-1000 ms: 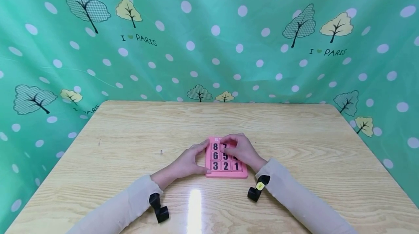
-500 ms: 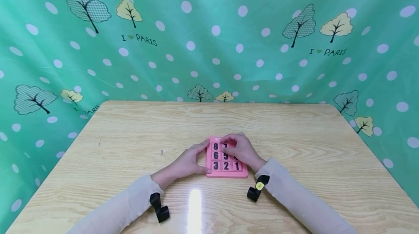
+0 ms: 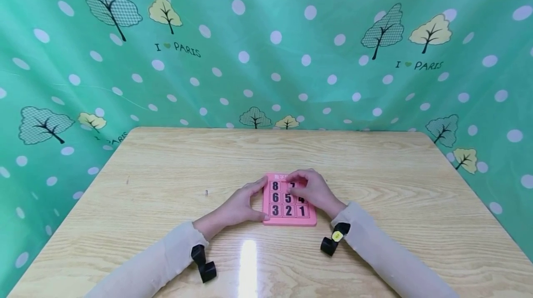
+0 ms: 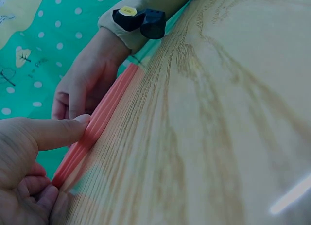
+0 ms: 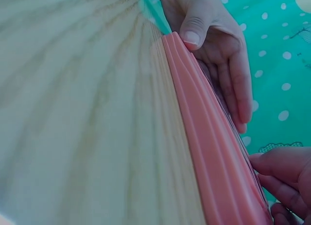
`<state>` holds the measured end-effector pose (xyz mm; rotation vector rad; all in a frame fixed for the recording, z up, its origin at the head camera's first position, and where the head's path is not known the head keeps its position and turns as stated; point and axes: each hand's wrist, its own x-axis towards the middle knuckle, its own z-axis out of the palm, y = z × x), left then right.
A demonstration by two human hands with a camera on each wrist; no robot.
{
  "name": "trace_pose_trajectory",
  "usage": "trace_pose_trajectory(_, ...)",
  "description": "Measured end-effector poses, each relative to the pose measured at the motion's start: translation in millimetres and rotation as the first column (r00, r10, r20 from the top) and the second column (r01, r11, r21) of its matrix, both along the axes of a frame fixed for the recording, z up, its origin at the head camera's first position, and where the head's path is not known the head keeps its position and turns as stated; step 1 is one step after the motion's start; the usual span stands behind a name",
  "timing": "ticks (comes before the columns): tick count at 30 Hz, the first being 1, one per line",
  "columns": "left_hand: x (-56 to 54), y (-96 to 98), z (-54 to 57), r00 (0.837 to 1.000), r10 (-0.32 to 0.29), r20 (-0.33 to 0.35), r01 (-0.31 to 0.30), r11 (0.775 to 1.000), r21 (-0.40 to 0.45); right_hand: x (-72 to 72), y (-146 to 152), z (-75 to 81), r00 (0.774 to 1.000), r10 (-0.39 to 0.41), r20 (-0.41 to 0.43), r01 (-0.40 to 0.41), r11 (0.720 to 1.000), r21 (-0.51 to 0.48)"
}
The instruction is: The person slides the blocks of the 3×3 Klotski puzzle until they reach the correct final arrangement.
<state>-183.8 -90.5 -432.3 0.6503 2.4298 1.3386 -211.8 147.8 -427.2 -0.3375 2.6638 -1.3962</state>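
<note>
A pink number slide puzzle (image 3: 289,222) lies flat on the wooden table, with black digits on its tiles in three rows. My left hand (image 3: 239,204) holds its left side, thumb at the near corner and fingers at the far one. In the left wrist view that thumb (image 4: 60,131) lies against the pink edge. My right hand (image 3: 314,190) reaches over the far right part, its thumb and forefinger on the 7 tile (image 3: 293,185). A gap shows between the 8 tile (image 3: 275,186) and the 7. The right hand covers the far right corner and part of the 4 tile (image 3: 301,200).
The wooden table (image 3: 166,159) reaches out on all sides of the puzzle. Behind it hangs a green dotted curtain (image 3: 258,76). A tiny dark speck (image 3: 206,192) lies left of the hands. Light glares on the table's near part.
My right hand has moved slightly to the right, and the 7 tile has slid right with it, away from the 8. The left hand has stayed in place on the puzzle.
</note>
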Motion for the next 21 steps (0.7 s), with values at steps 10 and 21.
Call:
trace_pose_trajectory(10, 0.2, 0.3, -1.6, 1.000, -0.008, -0.013, 0.008, 1.000, 0.021, -0.7, 11, 0.8, 0.999, 0.027, -0.033, -0.027, 1.000, -0.009)
trace_pose_trajectory(21, -0.3, 0.2, -1.9, 1.000, -0.004, -0.008, 0.004, 1.000, 0.008, -0.3, 18, -0.1, 0.999, 0.029, -0.041, -0.029, 1.000, -0.005)
